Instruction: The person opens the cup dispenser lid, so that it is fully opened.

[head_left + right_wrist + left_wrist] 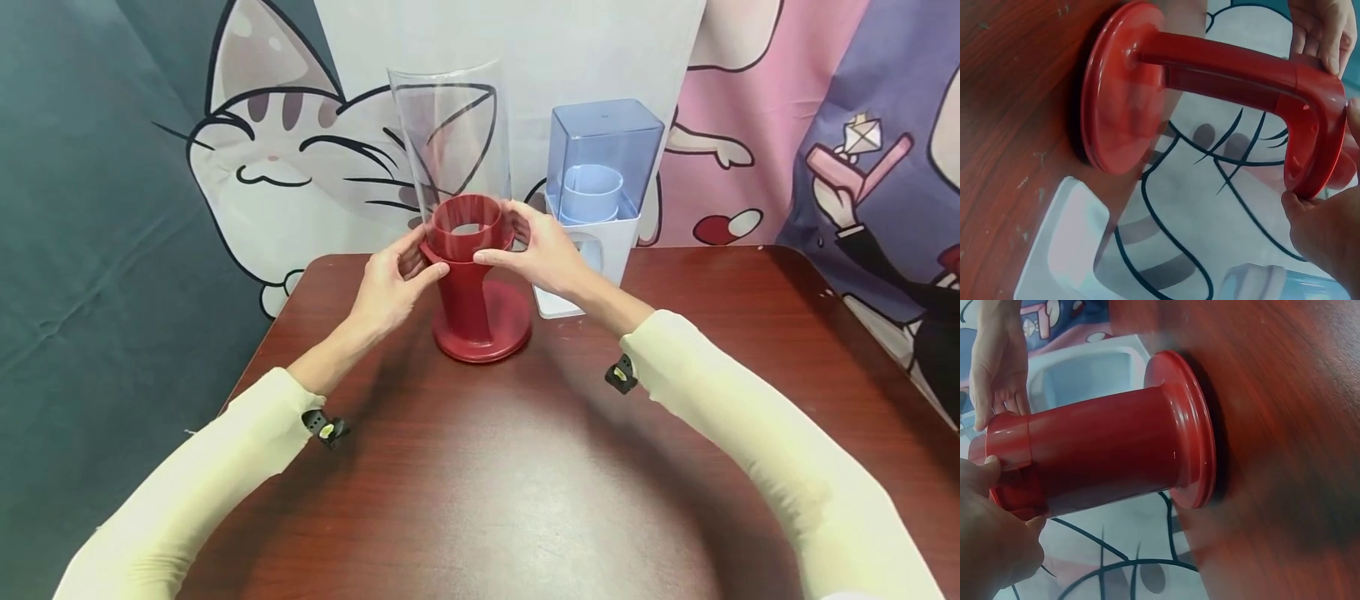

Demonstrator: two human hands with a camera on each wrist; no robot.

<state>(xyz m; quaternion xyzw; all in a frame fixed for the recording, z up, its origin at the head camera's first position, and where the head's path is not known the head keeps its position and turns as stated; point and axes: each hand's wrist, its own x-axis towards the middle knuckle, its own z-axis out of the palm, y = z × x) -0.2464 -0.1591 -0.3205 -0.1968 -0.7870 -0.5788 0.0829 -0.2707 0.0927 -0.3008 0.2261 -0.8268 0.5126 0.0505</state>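
A red stand [463,307] with a round base stands upright on the table, and a tall clear tube [459,133] rises from the red collar at its top. My left hand [384,292] grips the collar from the left, thumb in front. From the right my right hand [551,260] holds the same collar, its thumb on the front of the rim. In the left wrist view, the column [1104,450] looks smooth and curved. The right wrist view shows the collar [1322,137] between both hands, with the fingers behind it partly hidden.
Right of the stand, close behind my right hand, is a white dispenser [618,250] with a translucent blue cover [607,133]. The brown wooden table [487,467] reaches back to a cartoon-printed cloth [277,200].
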